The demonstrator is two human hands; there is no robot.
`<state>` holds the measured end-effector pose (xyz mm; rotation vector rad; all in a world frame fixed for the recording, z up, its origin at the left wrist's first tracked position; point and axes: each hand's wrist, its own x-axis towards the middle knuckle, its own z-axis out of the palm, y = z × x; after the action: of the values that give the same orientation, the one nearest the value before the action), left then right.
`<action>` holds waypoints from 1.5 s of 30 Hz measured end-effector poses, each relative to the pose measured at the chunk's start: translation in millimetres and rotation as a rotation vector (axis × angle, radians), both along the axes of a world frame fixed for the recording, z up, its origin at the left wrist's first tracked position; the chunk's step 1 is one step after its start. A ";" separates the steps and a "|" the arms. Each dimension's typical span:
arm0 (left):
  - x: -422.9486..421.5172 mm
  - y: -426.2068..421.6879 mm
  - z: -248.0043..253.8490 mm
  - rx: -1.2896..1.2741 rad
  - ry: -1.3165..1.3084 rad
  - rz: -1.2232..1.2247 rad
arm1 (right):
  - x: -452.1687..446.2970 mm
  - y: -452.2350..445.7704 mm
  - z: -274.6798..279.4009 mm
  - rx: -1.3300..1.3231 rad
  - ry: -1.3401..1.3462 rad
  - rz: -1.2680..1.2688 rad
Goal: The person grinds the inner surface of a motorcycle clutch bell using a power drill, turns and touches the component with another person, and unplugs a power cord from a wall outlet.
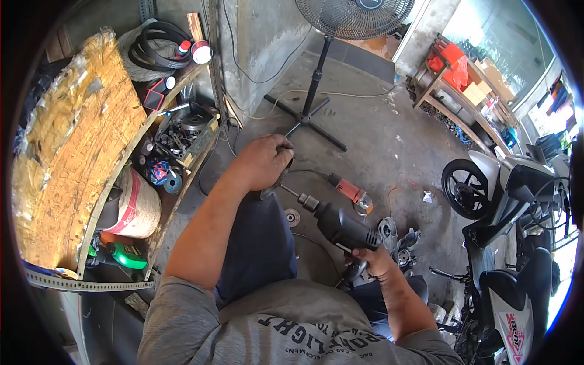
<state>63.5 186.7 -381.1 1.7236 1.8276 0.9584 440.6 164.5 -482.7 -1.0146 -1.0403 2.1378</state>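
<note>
My right hand (372, 261) is closed round the handle of a black power drill (342, 224). The drill's chuck points up and to the left, with a thin bit or shaft reaching toward my left hand (267, 161). That hand is closed over my bent knee on a dark metal part (267, 193), which is mostly hidden under the fingers. Whether the bit touches the part I cannot tell. On the floor just past the drill lies a red angle grinder (349, 190). A small round disc (292, 216) rests beside my knee.
A black pedestal fan (314, 79) stands ahead. Wooden shelving (91, 152) at the left holds a parts tray (188, 137) and a white bucket (135, 204). Metal engine parts (388, 231) lie right of the drill. A motorcycle (508, 201) stands at the right. Cables cross the floor.
</note>
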 end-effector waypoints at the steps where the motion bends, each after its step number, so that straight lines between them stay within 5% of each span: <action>1: -0.6 0.4 0.8 -0.001 0.005 0.001 | -2.0 -0.2 0.1 0.005 0.014 -0.014; 14: -4.0 -0.8 -0.7 -0.009 -0.002 -0.006 | -5.9 1.6 5.7 0.051 0.065 0.103; 24: -2.0 0.2 -3.4 -0.009 0.032 -0.015 | -2.5 -1.0 6.4 0.096 0.006 -0.068; 39: -2.9 -1.4 -4.6 -0.008 -0.035 -0.015 | -0.9 0.7 2.6 0.055 0.104 0.126; 45: -4.8 -4.7 1.4 -0.024 0.002 -0.006 | -8.5 -0.2 9.4 0.234 -0.111 0.078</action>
<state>58.6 182.0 -379.7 1.7154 1.8270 0.9285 432.1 164.3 -473.3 -1.0018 -1.3683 1.9806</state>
